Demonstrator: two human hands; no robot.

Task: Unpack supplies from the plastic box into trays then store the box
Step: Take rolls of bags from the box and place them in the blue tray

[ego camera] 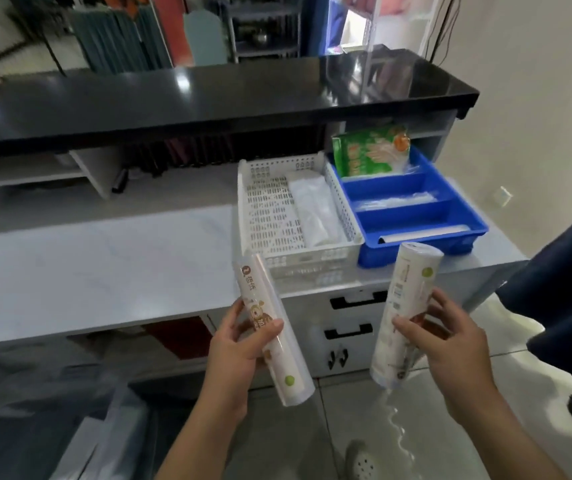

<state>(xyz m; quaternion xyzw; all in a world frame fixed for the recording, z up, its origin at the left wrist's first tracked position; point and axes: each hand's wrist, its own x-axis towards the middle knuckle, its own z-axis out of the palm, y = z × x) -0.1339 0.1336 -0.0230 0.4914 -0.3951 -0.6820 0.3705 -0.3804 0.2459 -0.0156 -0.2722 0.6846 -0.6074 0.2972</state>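
Observation:
My left hand (239, 355) grips a white printed roll (270, 323), tilted with its top toward the white perforated basket (267, 216). My right hand (447, 344) holds a second, thicker printed roll (404, 306), nearly upright, just in front of the blue divided tray (416, 216). Both rolls hover before the counter's front edge. The basket holds a clear-wrapped white pack (315, 209). The blue tray holds a green packet (371, 150) at the back, clear wrapped items in the middle and a roll (426, 233) at the front. The clear plastic box (80, 427) sits blurred at lower left.
A pale countertop (97, 271) stretches left of the basket. Above it runs a glossy black shelf (208, 98). White drawers with black handles (350, 327) sit below the trays. Dark blue fabric (561, 306) hangs at the right. Tiled floor lies underfoot.

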